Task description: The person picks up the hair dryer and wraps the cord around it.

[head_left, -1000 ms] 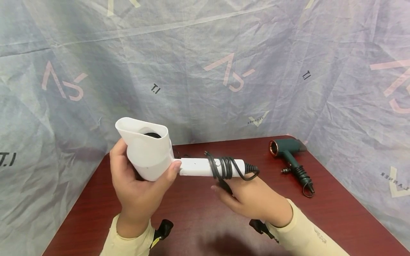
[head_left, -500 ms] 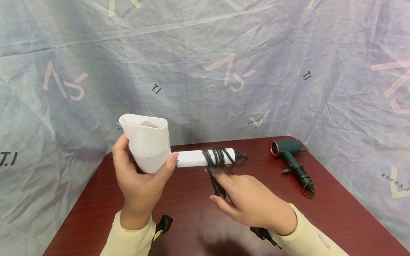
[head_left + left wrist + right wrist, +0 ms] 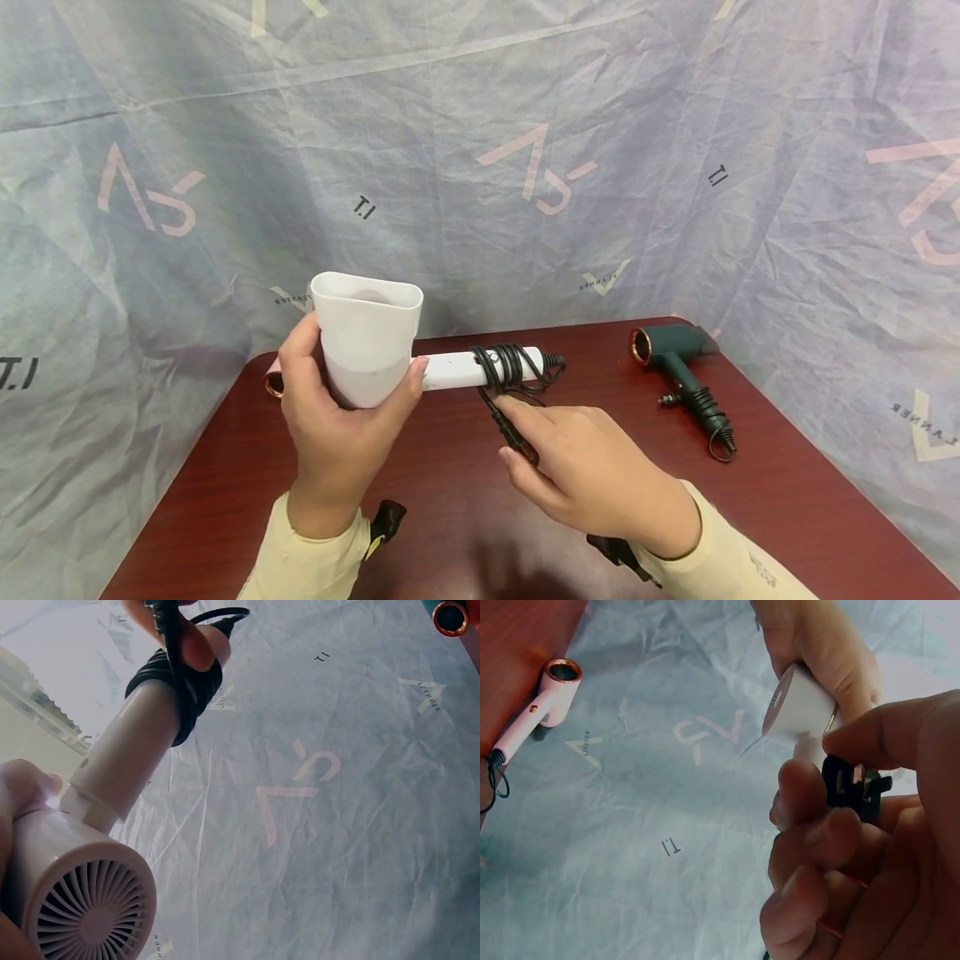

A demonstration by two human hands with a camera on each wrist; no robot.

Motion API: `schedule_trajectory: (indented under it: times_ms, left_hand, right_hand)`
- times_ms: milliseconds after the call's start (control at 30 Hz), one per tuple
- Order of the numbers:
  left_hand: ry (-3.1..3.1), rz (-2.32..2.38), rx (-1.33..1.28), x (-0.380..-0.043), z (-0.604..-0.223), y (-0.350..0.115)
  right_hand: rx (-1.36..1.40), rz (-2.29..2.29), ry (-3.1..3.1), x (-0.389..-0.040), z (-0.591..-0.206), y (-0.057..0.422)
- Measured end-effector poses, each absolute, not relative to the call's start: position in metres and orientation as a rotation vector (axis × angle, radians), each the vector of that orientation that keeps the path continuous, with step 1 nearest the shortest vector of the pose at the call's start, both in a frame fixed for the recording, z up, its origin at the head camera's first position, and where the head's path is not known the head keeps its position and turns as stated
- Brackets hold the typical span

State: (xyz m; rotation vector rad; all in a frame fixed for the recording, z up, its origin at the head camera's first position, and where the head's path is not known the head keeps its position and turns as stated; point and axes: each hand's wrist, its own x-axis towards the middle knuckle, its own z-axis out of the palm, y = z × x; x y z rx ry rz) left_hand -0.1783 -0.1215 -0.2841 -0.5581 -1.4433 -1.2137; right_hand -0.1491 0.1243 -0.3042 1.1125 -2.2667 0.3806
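Observation:
My left hand grips the body of a white hair dryer above the table, its flattened nozzle facing up. The dryer's handle points right, and a black cord is wound around it in several loops. In the left wrist view the round air grille shows at the base of the body. Below the handle, my right hand pinches the black plug at the cord's end between thumb and fingers. The right wrist view shows the plug's prongs.
A dark green hair dryer lies at the right of the red-brown table, its cord wrapped around the handle. A pink hair dryer lies at the left, mostly hidden by my left hand in the head view. Grey fabric surrounds the table.
The white hair dryer has shifted right and its nozzle has turned. My right hand has moved down from the handle with the plug, and a short length of cord hangs between them.

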Motion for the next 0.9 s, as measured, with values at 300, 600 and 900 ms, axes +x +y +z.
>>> schedule_trajectory:
  times_ms: [300,600,900]
  left_hand:
    - [-1.601,-1.102,-0.597,-0.183,-0.292,-0.123]
    - [-1.689,-0.98,-0.679,-0.184,-0.294,-0.122]
    - [-1.716,-0.901,-0.831,-0.183,-0.291,-0.12]
  right_hand:
    - [1.053,0.493,-2.219,-0.151,-0.303,0.125]
    - [0.995,0.579,-2.177,-0.155,-0.302,0.125]
    - [0.986,0.647,-2.15,-0.162,-0.306,0.126]
